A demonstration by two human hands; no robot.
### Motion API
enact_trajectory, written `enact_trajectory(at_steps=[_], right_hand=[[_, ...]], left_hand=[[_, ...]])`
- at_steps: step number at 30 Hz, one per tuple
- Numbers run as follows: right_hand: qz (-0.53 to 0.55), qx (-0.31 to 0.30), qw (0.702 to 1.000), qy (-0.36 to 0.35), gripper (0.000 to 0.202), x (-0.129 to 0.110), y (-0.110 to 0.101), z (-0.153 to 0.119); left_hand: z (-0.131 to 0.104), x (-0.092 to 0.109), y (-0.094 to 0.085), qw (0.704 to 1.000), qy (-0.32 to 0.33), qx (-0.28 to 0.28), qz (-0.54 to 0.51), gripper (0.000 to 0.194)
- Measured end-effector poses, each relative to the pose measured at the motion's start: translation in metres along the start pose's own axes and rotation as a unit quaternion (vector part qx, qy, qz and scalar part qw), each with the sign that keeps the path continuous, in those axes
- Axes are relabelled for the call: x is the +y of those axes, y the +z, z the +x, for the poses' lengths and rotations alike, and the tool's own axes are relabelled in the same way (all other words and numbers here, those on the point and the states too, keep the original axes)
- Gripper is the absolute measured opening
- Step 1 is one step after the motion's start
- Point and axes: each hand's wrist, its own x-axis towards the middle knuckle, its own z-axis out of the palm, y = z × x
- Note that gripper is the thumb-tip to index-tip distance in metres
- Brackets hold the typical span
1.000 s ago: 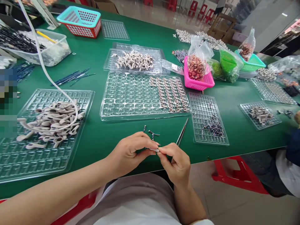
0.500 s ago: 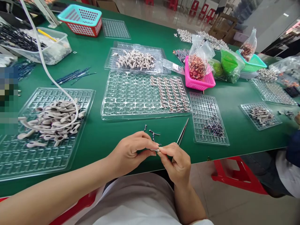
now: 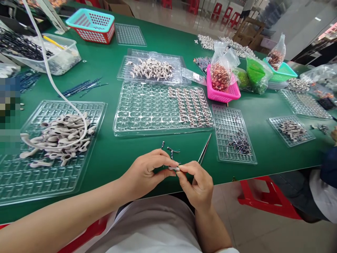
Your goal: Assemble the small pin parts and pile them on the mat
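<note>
Close to the table's front edge, my left hand pinches a small white earbud shell between thumb and forefinger. My right hand is closed on the other end of that shell, its fingertips meeting those of the left. Steel tweezers point away from me beyond the right hand; their rear end is hidden, so I cannot tell whether that hand touches them. Small dark circuit boards with wires lie just past my fingertips. Further on, a clear tray carries rows of earbud shells at its right side.
On the left, a pile of grey-white shells rests on another tray, with a white cable across it. To the right are a tray of wired parts and a pink basket. A person's sleeve shows at far right.
The hands have barely shifted; slightly more of the white earbud shell shows between the fingertips. The whole view has moved a little with the camera.
</note>
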Motion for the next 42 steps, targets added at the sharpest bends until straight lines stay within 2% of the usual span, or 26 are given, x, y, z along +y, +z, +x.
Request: enact_trajectory(at_steps=[5, 22, 34, 42], right_hand=[[0.024, -0.008, 0.999, 0.033, 0.026, -0.001, -0.002, 0.001], [0.036, -0.016, 0.999, 0.015, 0.017, -0.002, -0.004, 0.002], [0.08, -0.05, 0.994, 0.051, 0.011, 0.0, -0.008, 0.003], [0.112, -0.075, 0.988, 0.073, 0.009, 0.001, -0.012, 0.004]], left_hand=[[0.002, 0.003, -0.001, 1.0, 0.003, 0.009, -0.011, 0.019], [0.004, 0.004, -0.002, 0.999, 0.04, 0.014, 0.008, 0.015], [0.005, 0.004, -0.002, 0.997, 0.083, 0.004, -0.012, 0.02], [0.002, 0.004, 0.0, 0.998, 0.066, -0.012, -0.017, 0.025]])
